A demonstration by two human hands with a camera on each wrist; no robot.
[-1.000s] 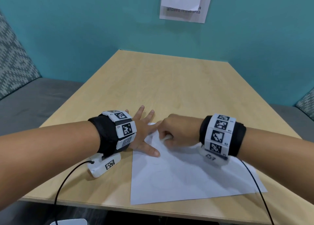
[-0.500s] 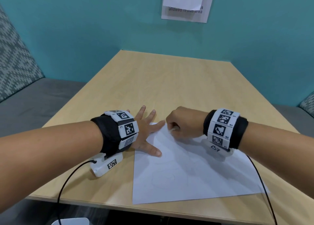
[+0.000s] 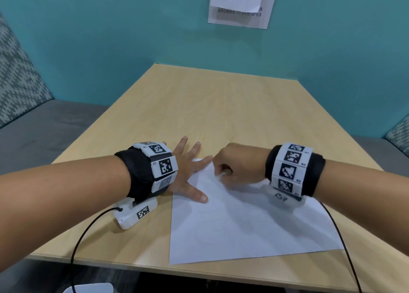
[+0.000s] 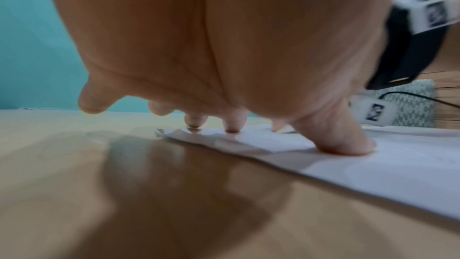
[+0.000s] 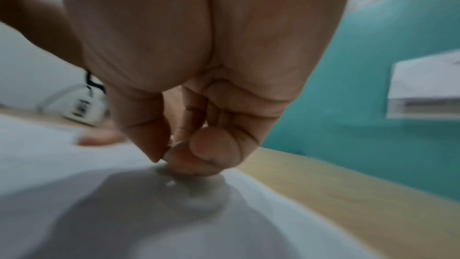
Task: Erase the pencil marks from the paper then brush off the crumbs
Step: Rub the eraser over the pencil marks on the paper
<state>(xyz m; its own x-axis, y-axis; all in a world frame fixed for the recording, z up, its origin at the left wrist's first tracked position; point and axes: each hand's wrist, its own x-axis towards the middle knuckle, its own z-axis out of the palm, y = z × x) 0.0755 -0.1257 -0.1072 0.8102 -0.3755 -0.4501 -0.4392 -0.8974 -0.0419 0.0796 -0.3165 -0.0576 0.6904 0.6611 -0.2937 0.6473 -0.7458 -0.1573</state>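
Observation:
A white sheet of paper [image 3: 254,222] with faint pencil marks [image 3: 210,233] lies on the wooden table [image 3: 221,106] near its front edge. My left hand [image 3: 194,171] lies flat with spread fingers on the sheet's far left corner, its thumb [image 4: 343,141] pressing the paper [image 4: 373,168]. My right hand [image 3: 234,166] is curled into a fist just right of it. It pinches a small white eraser [image 3: 226,172] against the paper's top left part. In the right wrist view the eraser [image 5: 199,182] shows blurred under the fingertips [image 5: 206,155].
A white tagged device [image 3: 135,213] with a black cable lies on the table left of the paper, under my left wrist. Grey bench seats [image 3: 44,133] flank the table. A notice [image 3: 241,4] hangs on the teal wall. A white object [image 3: 88,288] sits below the front edge.
My right hand has slid the eraser away from me over the paper's top left part and then a little back. The left hand stays flat on the corner.

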